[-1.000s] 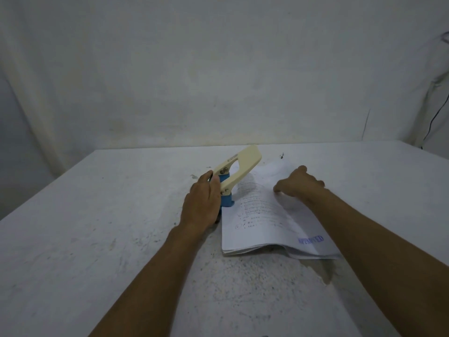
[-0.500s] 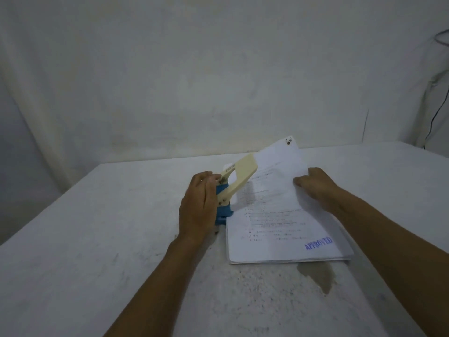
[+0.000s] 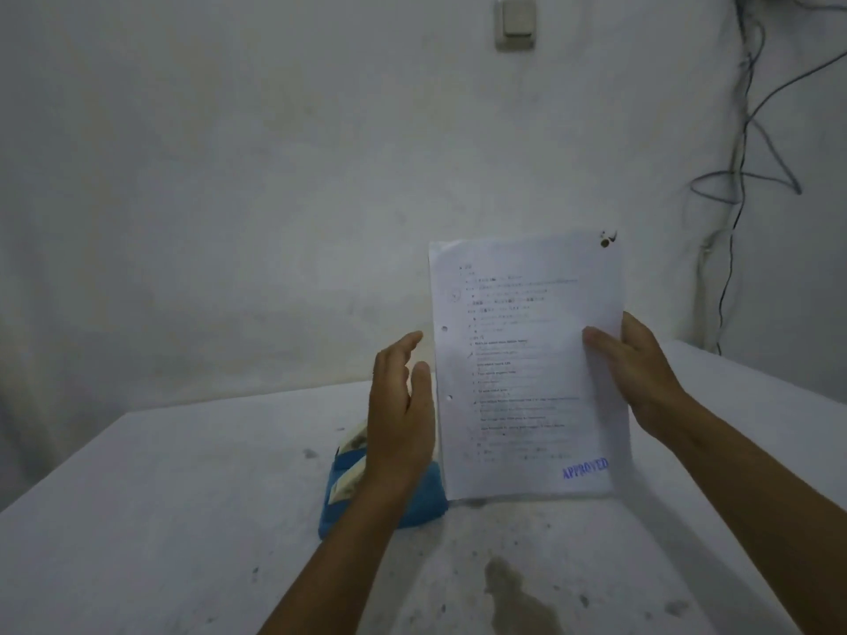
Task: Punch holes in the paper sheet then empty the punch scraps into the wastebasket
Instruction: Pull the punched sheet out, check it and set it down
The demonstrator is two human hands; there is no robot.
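A white printed paper sheet with a blue APPROVED stamp stands upright above the table, two punched holes along its left edge. My right hand grips its right edge, thumb on the front. Just left of the sheet my left hand hovers with fingers apart and holds nothing. Below and behind that hand sits the blue and cream hole punch on the table, partly hidden by my left wrist. No wastebasket is in view.
The white table is speckled with dirt and has a brown stain near the front. A wall switch and hanging cables are on the wall behind.
My right hand has lifted the sheet from the table to upright. My left hand has let go of the punch and opened. The view has tilted upward.
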